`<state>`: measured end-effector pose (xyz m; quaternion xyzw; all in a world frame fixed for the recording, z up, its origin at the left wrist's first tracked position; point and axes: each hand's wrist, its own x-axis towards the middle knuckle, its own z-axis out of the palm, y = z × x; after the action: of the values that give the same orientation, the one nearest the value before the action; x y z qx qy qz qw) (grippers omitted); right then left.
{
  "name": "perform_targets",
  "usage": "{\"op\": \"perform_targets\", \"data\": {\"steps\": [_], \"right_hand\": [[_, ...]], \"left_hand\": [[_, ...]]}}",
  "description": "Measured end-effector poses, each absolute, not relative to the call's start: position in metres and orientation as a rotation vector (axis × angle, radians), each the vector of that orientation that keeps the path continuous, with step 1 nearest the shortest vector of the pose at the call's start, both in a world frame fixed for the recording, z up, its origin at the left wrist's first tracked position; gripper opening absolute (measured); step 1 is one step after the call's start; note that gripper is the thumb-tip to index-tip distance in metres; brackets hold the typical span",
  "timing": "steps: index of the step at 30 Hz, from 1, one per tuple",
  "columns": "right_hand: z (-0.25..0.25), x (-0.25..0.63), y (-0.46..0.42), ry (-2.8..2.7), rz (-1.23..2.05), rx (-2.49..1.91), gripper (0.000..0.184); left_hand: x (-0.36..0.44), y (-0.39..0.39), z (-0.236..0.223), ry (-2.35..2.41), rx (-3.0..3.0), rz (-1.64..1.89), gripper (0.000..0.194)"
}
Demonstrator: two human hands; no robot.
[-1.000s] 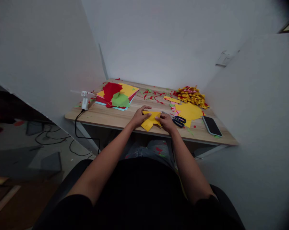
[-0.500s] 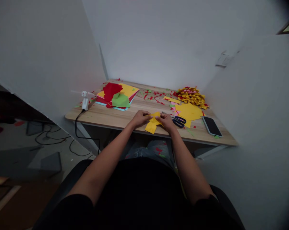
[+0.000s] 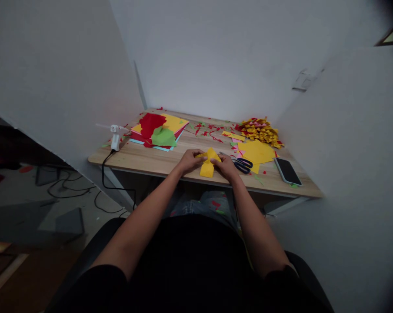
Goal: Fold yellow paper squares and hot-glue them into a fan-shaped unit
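A cut piece of yellow paper (image 3: 207, 169) is held between both hands above the table's front edge. Its lower flap hangs down, and another part rises between the fingers. My left hand (image 3: 190, 162) pinches the left side of the paper. On the other side, my right hand (image 3: 226, 166) grips it with the thumb on top. Just right of that hand lie scissors (image 3: 243, 165) with dark handles, their blades partly hidden behind the hand. Larger yellow paper sheets (image 3: 257, 151) lie beyond the scissors.
A white glue gun (image 3: 116, 138) with a black cord stands at the table's left edge. Near it are stacked coloured sheets (image 3: 177, 123) with red and green pieces. A heap of folded yellow paper (image 3: 261, 132) sits back right, a phone (image 3: 288, 171) front right. Red scraps (image 3: 212, 127) litter the wooden table.
The yellow paper has turned between my fingers: its lower flap now points more straight down, and a part stands up at the top. Both hands have stayed nearly in place.
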<state>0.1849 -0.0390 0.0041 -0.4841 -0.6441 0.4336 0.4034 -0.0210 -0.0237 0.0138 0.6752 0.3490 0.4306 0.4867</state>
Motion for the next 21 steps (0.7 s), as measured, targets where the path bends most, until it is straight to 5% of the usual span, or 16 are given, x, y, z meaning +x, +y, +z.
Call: {"op": "perform_targets", "data": {"steps": [21], "right_hand": [[0.0070, 0.1845, -0.0396, -1.729, 1.038, -1.197, 0.029]], "left_hand": [[-0.0189, -0.0246, 0.0144, 0.836, 1.727, 0.996, 0.028]]}}
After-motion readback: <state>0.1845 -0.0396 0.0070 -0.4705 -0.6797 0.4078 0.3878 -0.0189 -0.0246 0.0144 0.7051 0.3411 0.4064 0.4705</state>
